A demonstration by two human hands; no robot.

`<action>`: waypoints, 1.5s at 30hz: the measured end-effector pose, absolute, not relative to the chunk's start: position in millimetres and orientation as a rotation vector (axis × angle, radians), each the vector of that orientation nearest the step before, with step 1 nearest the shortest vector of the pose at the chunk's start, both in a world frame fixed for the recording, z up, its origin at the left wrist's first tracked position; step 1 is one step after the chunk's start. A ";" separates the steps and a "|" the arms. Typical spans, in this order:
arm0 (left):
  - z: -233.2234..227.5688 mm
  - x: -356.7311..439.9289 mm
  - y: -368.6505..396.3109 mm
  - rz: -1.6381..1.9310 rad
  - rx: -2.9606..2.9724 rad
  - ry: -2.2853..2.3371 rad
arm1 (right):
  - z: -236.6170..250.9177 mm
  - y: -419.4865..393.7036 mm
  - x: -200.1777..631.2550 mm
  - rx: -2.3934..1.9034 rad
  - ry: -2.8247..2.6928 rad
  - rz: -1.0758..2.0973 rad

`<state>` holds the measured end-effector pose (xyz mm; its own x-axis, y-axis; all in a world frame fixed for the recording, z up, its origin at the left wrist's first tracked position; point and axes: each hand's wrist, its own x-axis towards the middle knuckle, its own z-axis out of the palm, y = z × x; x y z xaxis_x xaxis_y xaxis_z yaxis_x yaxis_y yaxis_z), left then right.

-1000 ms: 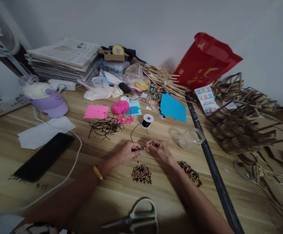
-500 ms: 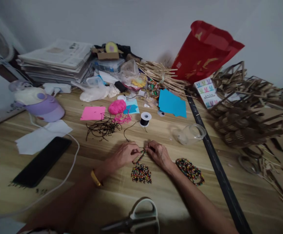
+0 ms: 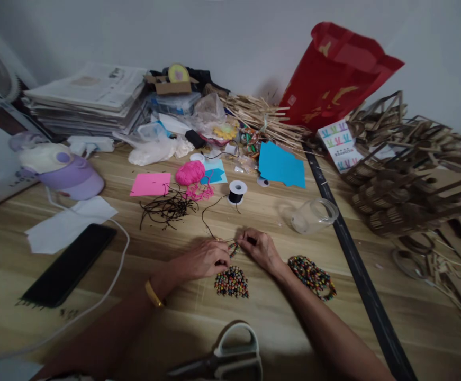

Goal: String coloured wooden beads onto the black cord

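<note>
My left hand (image 3: 207, 259) is closed, its fingertips pinched at the upper left edge of a pile of multicoloured round beads (image 3: 232, 282); whatever they pinch is hidden. My right hand (image 3: 261, 250) pinches the end of a thin dark cord just right of a short strand of strung beads (image 3: 234, 250). That strand lies between the hands, partly covered by my left hand. The cord runs behind my left hand toward a white spool of black cord (image 3: 237, 193). Right of my right wrist lies a coiled heap of strung beads (image 3: 312, 278).
Scissors (image 3: 236, 354) lie near the front edge. A glass jar (image 3: 313, 216) rests at right, beside a black strip (image 3: 357, 259). Cut black cords (image 3: 169, 206), pink yarn (image 3: 190, 172) and a dark phone (image 3: 69, 264) are at left. A red bag (image 3: 337, 79) stands behind.
My left hand has moved down from the strand to the bead pile, its fingers now covering part of the strand. My right hand stays at the cord. The view has shifted slightly.
</note>
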<state>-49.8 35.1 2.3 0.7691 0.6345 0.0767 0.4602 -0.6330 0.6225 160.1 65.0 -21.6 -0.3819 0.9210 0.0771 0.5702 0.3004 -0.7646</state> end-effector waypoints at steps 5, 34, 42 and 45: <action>-1.4 -46.6 36.1 0.516 2.239 0.899 | -23.0 68.0 162.1 -1.294 -1.974 1.051; -6.3 -38.4 51.0 0.703 2.151 1.290 | -13.3 75.6 163.7 -1.210 -1.892 1.265; -11.3 -38.1 57.8 0.664 1.945 1.333 | -20.7 74.3 161.3 -1.217 -1.800 1.187; -10.3 -37.6 59.7 0.662 1.931 1.357 | -26.1 76.0 162.1 -1.185 -1.774 1.189</action>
